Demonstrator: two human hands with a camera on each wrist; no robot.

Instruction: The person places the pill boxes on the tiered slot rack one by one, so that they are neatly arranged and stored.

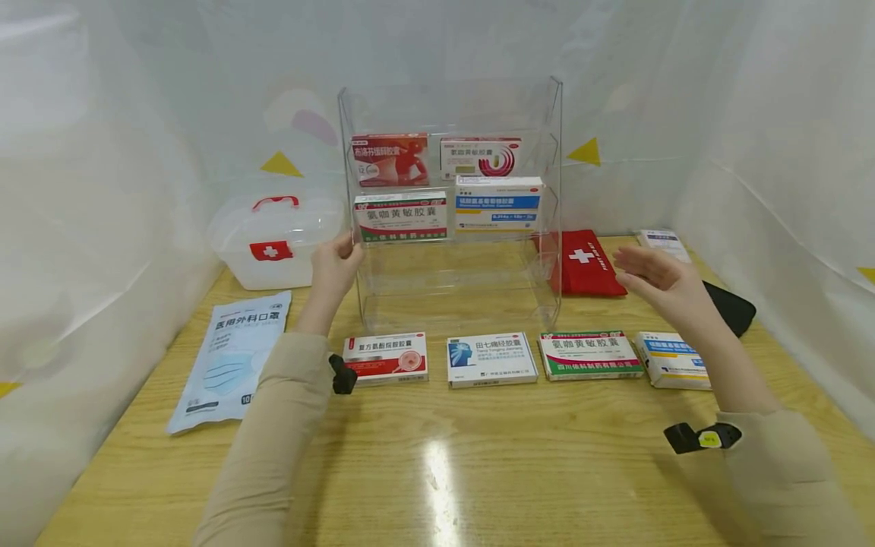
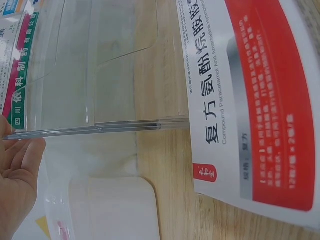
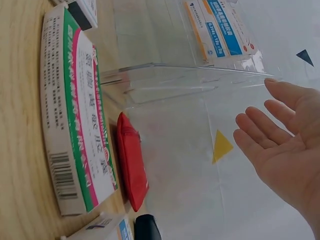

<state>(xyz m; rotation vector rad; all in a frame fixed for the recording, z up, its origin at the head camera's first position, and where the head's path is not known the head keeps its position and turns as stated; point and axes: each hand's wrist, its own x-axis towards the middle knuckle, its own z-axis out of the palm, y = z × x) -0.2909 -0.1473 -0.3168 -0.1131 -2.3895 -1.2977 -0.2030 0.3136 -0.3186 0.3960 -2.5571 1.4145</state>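
Note:
A clear acrylic display rack stands at the back middle, with medicine boxes on two of its tiers. My left hand pinches the rack's left side panel between thumb and fingers, level with a green-and-white box. Beside it on that tier is a blue-and-white box. Above them sit a red box and a white box with a pink swirl. To the right of the rack, my right hand is raised with its fingers extended and nothing held. Its thumb tip overlaps the rack's right edge in the right wrist view.
In front of the rack lie a red-and-white box, a white box with a blue head, a green-edged box and a blue-yellow box. Around it are a first-aid case, mask packet, red pouch and black item.

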